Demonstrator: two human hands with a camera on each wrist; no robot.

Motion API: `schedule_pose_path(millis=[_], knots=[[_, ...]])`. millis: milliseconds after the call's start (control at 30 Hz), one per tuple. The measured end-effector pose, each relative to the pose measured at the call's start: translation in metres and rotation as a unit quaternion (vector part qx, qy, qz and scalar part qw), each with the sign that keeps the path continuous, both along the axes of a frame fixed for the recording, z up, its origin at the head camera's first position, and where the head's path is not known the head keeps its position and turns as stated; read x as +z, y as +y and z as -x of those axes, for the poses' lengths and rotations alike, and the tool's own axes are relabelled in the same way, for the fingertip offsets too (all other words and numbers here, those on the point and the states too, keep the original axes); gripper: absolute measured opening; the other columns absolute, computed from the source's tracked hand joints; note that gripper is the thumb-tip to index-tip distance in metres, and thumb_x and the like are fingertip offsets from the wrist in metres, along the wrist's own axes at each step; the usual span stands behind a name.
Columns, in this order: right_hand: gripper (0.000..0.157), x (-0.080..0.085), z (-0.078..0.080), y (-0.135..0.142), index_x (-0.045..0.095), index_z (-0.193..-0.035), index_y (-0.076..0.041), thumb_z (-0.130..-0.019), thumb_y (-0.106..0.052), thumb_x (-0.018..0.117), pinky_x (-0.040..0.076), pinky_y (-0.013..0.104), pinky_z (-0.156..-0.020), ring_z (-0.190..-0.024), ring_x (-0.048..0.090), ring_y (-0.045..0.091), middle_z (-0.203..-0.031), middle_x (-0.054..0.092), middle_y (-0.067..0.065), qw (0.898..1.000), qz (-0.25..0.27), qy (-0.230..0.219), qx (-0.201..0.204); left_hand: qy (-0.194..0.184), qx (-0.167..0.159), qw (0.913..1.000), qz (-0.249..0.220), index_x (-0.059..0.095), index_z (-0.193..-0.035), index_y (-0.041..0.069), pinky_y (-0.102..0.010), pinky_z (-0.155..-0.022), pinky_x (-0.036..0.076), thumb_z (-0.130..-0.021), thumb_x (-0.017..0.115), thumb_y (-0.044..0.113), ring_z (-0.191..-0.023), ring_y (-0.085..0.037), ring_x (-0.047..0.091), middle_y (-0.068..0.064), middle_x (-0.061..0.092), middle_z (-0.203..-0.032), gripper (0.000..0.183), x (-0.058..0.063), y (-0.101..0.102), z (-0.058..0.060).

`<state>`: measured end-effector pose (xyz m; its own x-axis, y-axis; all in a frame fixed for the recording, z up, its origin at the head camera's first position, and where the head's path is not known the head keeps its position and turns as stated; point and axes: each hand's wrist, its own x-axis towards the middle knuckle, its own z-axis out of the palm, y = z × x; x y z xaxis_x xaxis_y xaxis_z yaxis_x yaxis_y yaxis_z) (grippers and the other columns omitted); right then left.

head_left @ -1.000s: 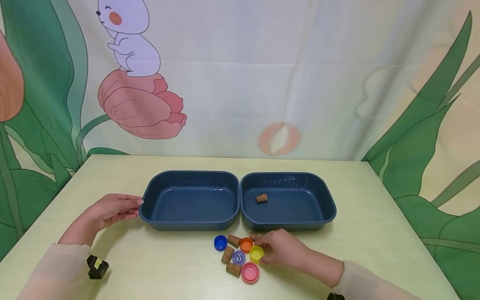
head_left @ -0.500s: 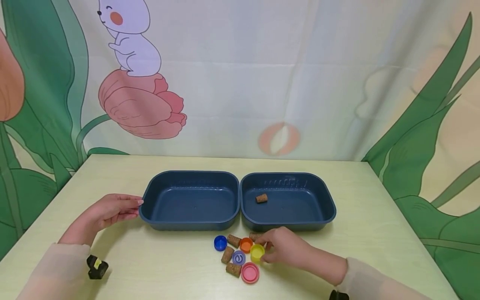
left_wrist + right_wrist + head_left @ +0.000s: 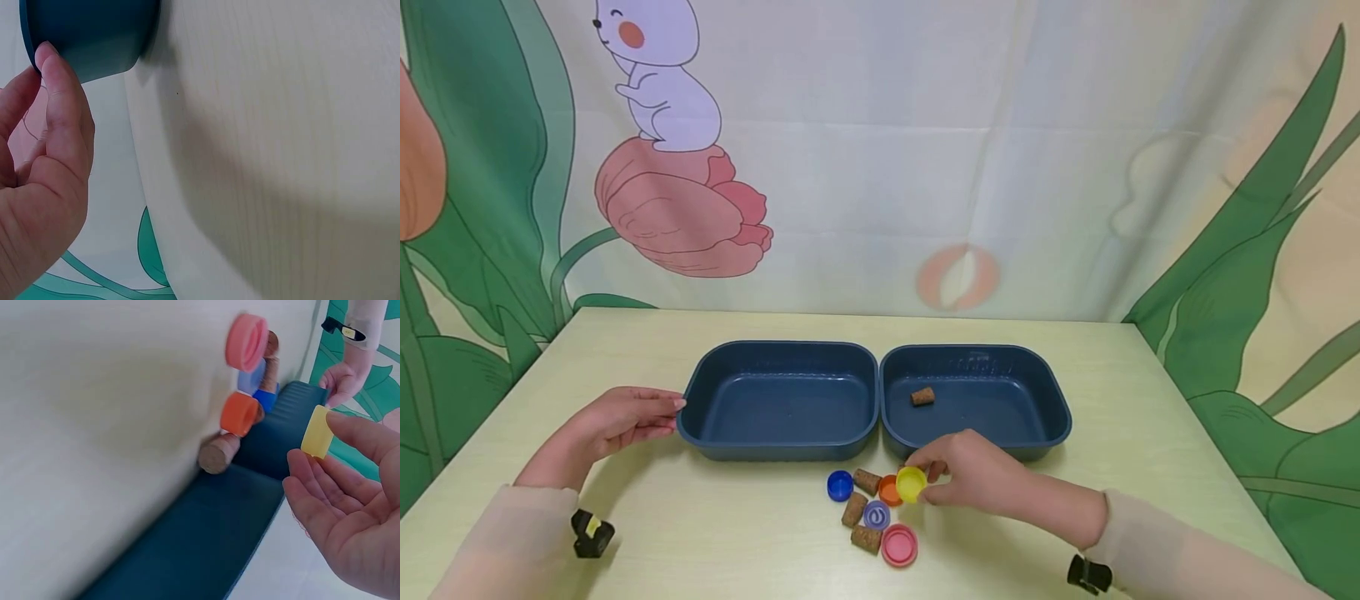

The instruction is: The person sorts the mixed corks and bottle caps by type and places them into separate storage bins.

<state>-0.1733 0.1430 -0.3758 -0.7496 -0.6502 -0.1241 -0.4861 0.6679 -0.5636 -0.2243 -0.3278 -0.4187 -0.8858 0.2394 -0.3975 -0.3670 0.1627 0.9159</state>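
Observation:
My right hand [image 3: 977,473] pinches a yellow bottle cap [image 3: 911,484] between thumb and fingertips, lifted just above the table; in the right wrist view the cap [image 3: 317,432] is seen edge-on. My left hand [image 3: 625,419] grips the left end of the left dark blue bin [image 3: 778,451], thumb and finger at its rim [image 3: 30,44]. Below the bins lie an orange cap [image 3: 890,492], a blue cap [image 3: 840,486], a purple cap [image 3: 877,515], a pink cap [image 3: 899,545] and several corks [image 3: 867,539]. One cork [image 3: 215,456] is mostly hidden behind my right hand in the head view.
The right dark blue bin [image 3: 1060,429] stands against the left one and has one cork [image 3: 922,397] inside. A printed curtain [image 3: 865,167] hangs behind the table [image 3: 715,533]. Each sleeve carries a black clip [image 3: 1088,575].
My right hand has lifted the yellow cap off the table and moved it slightly up toward the bins. The left hand stays at the left bin.

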Motion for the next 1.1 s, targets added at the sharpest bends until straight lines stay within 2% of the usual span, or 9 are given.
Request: schedule_pose_path(millis=[167,333,500,567,667,900,1100], knots=[[0.031,0.011,0.005,-0.004,0.075,-0.117,-0.005,-0.087,-0.01,0.08,0.059,0.017,-0.079,-0.085,0.069,0.005,-0.106,0.079,0.004,1.0,0.016,-0.011,0.002,0.0,0.003,1.0,0.006,0.073,-0.093,0.021,-0.019,-0.076,0.062,-0.103,0.061,0.013,-0.076,-0.003,0.072,0.008,0.076,-0.083,0.017,0.0,0.001,0.0],[0.03,0.02,0.009,-0.01,0.075,-0.117,-0.007,-0.088,-0.012,0.079,0.057,0.014,-0.078,-0.084,0.069,0.005,-0.107,0.078,0.004,1.0,0.017,-0.021,0.008,0.003,0.005,0.9999,0.015,0.073,-0.096,0.019,-0.018,-0.075,0.062,-0.103,0.061,0.013,-0.076,-0.003,0.072,0.009,0.075,-0.083,0.015,-0.002,0.003,0.003],[0.029,0.024,0.016,-0.018,0.075,-0.116,-0.006,-0.088,-0.012,0.079,0.056,0.012,-0.076,-0.083,0.07,0.004,-0.108,0.079,0.005,1.0,0.016,0.0,0.02,0.005,0.005,0.9996,0.027,0.072,-0.105,0.012,-0.019,-0.077,0.062,-0.103,0.061,0.014,-0.077,-0.004,0.072,0.009,0.075,-0.084,0.012,0.0,0.002,0.002],[0.028,0.026,0.019,-0.021,0.076,-0.115,-0.006,-0.088,-0.013,0.079,0.056,0.011,-0.077,-0.083,0.069,0.003,-0.108,0.079,0.004,0.999,0.011,0.013,0.026,0.003,0.006,0.9996,0.029,0.072,-0.107,0.011,-0.019,-0.077,0.062,-0.103,0.061,0.015,-0.077,-0.004,0.072,0.009,0.075,-0.084,0.012,0.001,0.002,0.001],[0.028,0.031,0.022,-0.027,0.076,-0.116,-0.007,-0.089,-0.013,0.079,0.056,0.013,-0.077,-0.084,0.069,0.006,-0.107,0.078,0.003,1.0,0.009,0.01,0.023,0.001,0.007,0.9996,0.029,0.072,-0.108,0.009,-0.019,-0.077,0.063,-0.103,0.061,0.015,-0.077,-0.004,0.072,0.009,0.075,-0.085,0.013,0.001,0.001,0.0],[0.029,0.043,0.027,-0.036,0.076,-0.116,-0.007,-0.089,-0.013,0.079,0.057,0.014,-0.078,-0.085,0.069,0.006,-0.107,0.078,0.004,1.0,-0.001,0.012,0.02,-0.001,0.009,0.9994,0.033,0.069,-0.12,-0.001,-0.02,-0.077,0.063,-0.103,0.062,0.015,-0.076,-0.004,0.073,0.008,0.076,-0.084,0.025,0.002,0.001,0.001],[0.03,0.059,0.032,-0.042,0.074,-0.119,-0.005,-0.09,-0.013,0.078,0.058,0.014,-0.078,-0.086,0.07,0.007,-0.108,0.078,0.006,1.0,-0.008,0.006,0.015,-0.002,0.012,0.9993,0.034,0.068,-0.12,-0.002,-0.02,-0.076,0.063,-0.103,0.062,0.015,-0.076,-0.005,0.073,0.008,0.075,-0.084,0.025,0.001,0.001,0.0]])
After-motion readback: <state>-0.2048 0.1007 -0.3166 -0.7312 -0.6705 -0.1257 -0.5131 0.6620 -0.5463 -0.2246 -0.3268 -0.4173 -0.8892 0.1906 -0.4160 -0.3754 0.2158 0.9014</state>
